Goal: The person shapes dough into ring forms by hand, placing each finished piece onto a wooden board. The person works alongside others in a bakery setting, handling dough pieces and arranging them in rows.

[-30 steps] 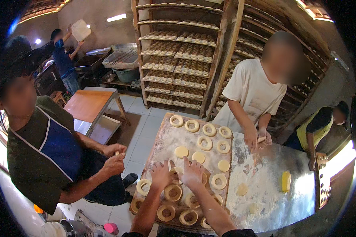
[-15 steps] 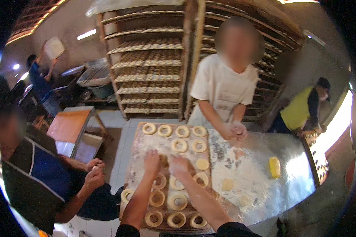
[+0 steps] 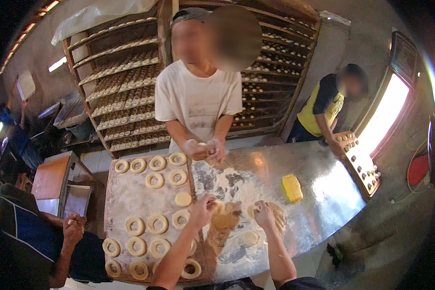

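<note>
**Two grips are pinching soft dough**

The left grip (image 3: 204, 211) is pinching a pale, flat, round dough piece (image 3: 218, 208). The right grip (image 3: 262, 214) seems to be pinching another pale, flat dough circle (image 3: 251, 211) by its side. Both pieces are staying over the floury, shiny metal bench (image 3: 319, 212), just right of the floury wooden board (image 3: 130, 198). The hands seem to be picking up circles; the next move is probably calling for a soft, level lift, so nothing is stretching. The board is carrying pale dough rings (image 3: 157, 224) and one circle without a hole (image 3: 182, 199). Behind, a tall wooden rack (image 3: 165, 36) is holding many small dough pieces. Far right, a pale, shallow tray (image 3: 360, 168) is holding little round things, some dark.
</note>
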Action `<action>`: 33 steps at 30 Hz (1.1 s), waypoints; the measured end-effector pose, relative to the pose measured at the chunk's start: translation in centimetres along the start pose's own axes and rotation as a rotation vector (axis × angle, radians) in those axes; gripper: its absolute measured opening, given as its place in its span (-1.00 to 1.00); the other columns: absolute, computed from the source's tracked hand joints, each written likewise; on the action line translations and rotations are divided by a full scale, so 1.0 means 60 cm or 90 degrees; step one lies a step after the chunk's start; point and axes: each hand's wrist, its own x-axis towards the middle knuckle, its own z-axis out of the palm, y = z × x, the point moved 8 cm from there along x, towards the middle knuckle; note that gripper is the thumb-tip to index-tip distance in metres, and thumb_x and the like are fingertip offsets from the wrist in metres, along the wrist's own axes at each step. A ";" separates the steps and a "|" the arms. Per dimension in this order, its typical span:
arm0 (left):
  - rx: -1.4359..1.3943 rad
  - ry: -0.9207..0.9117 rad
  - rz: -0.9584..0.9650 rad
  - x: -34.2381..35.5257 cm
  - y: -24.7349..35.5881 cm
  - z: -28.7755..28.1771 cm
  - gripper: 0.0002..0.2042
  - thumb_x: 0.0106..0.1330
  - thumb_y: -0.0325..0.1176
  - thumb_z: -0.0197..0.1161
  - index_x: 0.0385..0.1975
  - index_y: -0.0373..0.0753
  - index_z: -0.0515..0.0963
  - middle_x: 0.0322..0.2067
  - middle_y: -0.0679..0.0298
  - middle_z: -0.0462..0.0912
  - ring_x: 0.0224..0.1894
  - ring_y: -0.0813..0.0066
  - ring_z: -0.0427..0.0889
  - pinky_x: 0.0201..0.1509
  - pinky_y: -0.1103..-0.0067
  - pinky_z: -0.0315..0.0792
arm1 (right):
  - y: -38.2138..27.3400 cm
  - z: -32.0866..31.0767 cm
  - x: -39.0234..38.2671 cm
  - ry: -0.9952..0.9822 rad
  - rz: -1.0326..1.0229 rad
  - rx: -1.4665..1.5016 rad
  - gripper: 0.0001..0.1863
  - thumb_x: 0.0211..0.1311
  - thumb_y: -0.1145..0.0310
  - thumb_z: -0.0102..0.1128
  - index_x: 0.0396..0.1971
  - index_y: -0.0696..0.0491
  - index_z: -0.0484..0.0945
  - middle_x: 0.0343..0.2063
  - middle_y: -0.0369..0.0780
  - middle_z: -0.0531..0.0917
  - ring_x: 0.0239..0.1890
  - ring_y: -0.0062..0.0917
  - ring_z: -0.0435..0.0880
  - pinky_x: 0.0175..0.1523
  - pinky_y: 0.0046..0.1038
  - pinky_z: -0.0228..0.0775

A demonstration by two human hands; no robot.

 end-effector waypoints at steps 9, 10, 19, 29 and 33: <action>0.244 0.022 -0.036 0.026 -0.011 0.215 -0.83 0.36 -0.38 0.20 -0.12 -0.25 0.54 -0.17 0.04 0.53 -0.10 0.00 0.50 -0.03 0.20 0.44 | 0.053 0.002 0.018 -0.176 -0.005 -0.037 -0.51 0.08 0.18 0.38 0.01 0.04 0.54 -0.08 -0.02 0.62 -0.01 -0.03 0.58 0.07 -0.19 0.47; 0.209 0.020 -0.079 0.013 -0.008 0.214 -0.84 0.36 -0.36 0.20 -0.16 -0.27 0.55 -0.19 0.04 0.56 -0.14 0.02 0.53 -0.06 0.22 0.45 | 0.047 0.001 0.020 -0.223 -0.009 0.036 -0.52 0.09 0.20 0.38 0.00 0.05 0.54 -0.12 -0.03 0.63 -0.05 -0.02 0.60 0.04 -0.19 0.49; -0.194 -0.076 -0.243 -0.046 0.139 0.253 -0.66 0.22 -0.31 0.41 -0.11 -0.39 0.57 -0.25 0.05 0.71 -0.20 0.39 0.69 -0.08 0.51 0.53 | -0.005 -0.128 -0.005 -0.270 -0.076 0.615 -0.61 0.13 0.56 0.33 -0.13 0.08 0.31 -0.29 -0.25 0.47 -0.24 -0.54 0.50 -0.15 -0.42 0.41; 0.115 0.285 0.022 -0.070 0.208 0.176 -0.58 0.24 -0.69 0.01 0.14 -0.38 0.33 -0.25 -0.01 0.45 -0.10 0.22 0.46 -0.05 0.35 0.48 | -0.110 -0.049 -0.030 -0.487 -0.124 0.852 -0.53 0.25 0.48 0.04 0.18 -0.02 0.27 0.08 -0.09 0.46 -0.01 -0.32 0.58 0.09 -0.40 0.44; -0.330 0.215 -0.126 -0.105 0.147 0.152 -0.54 0.24 -0.70 -0.07 0.18 -0.26 0.29 -0.24 0.19 0.46 -0.16 0.49 0.48 -0.07 0.53 0.45 | -0.138 -0.027 -0.050 -0.623 0.036 1.248 -0.58 0.26 0.43 0.11 0.12 -0.02 0.32 -0.08 -0.14 0.56 -0.06 -0.36 0.61 0.07 -0.37 0.43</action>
